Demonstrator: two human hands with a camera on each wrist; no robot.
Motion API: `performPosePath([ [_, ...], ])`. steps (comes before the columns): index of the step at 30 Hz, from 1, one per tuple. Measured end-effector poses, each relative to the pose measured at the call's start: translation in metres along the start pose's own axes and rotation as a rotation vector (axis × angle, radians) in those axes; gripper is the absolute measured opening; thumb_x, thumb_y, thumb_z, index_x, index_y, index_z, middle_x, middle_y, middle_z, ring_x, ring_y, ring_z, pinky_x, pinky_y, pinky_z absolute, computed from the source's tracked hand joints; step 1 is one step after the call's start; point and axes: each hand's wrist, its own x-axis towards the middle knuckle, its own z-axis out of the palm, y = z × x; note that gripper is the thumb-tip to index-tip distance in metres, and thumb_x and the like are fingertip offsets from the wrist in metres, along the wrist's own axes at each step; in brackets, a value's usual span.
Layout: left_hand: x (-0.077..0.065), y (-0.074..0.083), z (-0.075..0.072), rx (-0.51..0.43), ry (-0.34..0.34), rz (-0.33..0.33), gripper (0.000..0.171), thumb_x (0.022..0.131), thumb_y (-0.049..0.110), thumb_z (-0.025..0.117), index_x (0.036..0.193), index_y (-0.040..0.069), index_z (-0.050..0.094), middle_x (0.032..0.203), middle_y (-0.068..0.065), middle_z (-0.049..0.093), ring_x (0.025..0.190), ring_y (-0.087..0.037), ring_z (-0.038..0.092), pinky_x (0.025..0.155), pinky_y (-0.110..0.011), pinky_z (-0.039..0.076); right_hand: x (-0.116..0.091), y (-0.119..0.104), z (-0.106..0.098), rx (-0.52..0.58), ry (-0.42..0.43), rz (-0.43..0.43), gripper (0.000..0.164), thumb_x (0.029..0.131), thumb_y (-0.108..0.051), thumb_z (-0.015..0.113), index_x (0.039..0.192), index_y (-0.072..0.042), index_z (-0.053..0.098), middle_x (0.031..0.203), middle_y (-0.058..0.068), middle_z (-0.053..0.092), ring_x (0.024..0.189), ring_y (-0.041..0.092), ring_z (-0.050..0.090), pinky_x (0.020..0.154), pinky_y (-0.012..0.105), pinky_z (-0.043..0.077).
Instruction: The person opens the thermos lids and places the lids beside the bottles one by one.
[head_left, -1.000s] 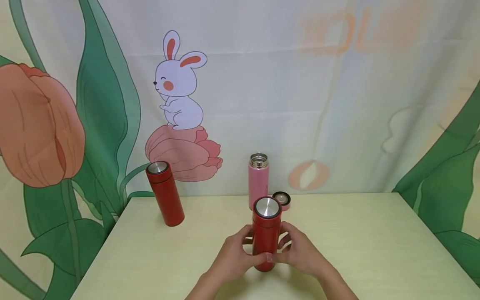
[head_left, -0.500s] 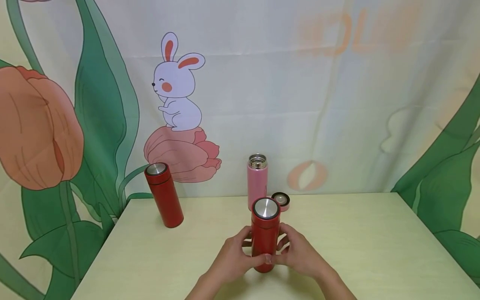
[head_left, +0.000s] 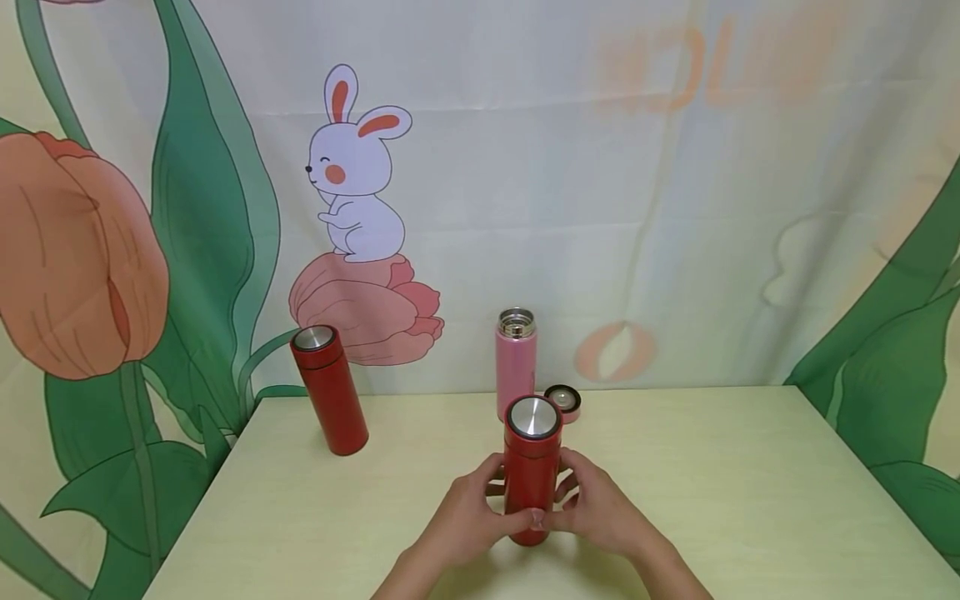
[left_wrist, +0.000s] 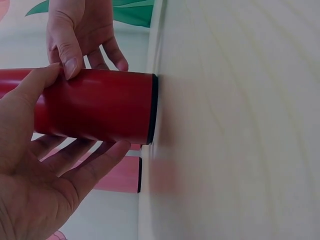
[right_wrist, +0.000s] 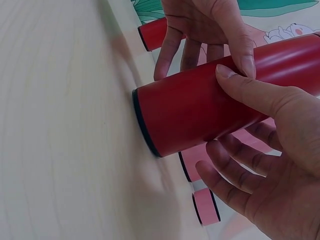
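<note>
A red thermos flask [head_left: 531,479] with a silver-topped lid stands upright at the near middle of the table, its black base right at the tabletop in both wrist views. My left hand [head_left: 467,512] grips it from the left, thumb across its front and fingers round the far side. From the right, my right hand [head_left: 596,504] holds it the same way. The two thumbs meet low on the front of the red flask [left_wrist: 100,105]. In the right wrist view the fingers of my right hand [right_wrist: 270,155] curve along the underside of the flask as seen there.
Behind the held flask stands an uncapped pink thermos [head_left: 515,367], its steel mouth showing. The pink thermos's lid [head_left: 564,403] lies upside down beside it. A second red thermos [head_left: 332,392] stands capped at the back left. A printed curtain [head_left: 525,167] hangs behind the pale table [head_left: 720,500].
</note>
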Motion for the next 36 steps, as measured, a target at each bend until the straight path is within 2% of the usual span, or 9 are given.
performPosePath([
  [14,0.001,-0.003,0.006,-0.065,-0.004,-0.014,0.065,0.084,0.048,0.084,0.138,0.027,0.054,0.135,-0.004,0.067,0.122,-0.035,0.067,0.098,-0.052,0.058,0.001,0.007,0.002,-0.009,-0.009,-0.03,0.065,0.08,-0.026,0.091,0.134,-0.017,0.057,0.118,0.006,0.063,0.095,0.022,0.064,0.081,0.036,0.058],
  [26,0.005,-0.017,0.019,-0.14,0.03,0.004,0.063,0.086,0.044,0.084,0.137,0.03,0.05,0.126,0.002,0.065,0.115,-0.02,0.07,0.099,-0.041,0.059,0.002,0.01,0.004,-0.022,-0.015,-0.032,0.072,0.079,-0.022,0.091,0.139,-0.015,0.053,0.126,0.006,0.063,0.097,0.021,0.064,0.079,0.03,0.057],
  [36,0.006,-0.025,0.024,-0.168,0.029,0.007,0.066,0.086,0.045,0.083,0.14,0.031,0.046,0.131,0.0,0.063,0.117,-0.022,0.068,0.101,-0.045,0.058,0.002,0.011,0.006,-0.014,-0.018,-0.026,0.073,0.078,-0.022,0.092,0.14,-0.016,0.053,0.128,0.006,0.063,0.098,0.023,0.064,0.078,0.03,0.058],
])
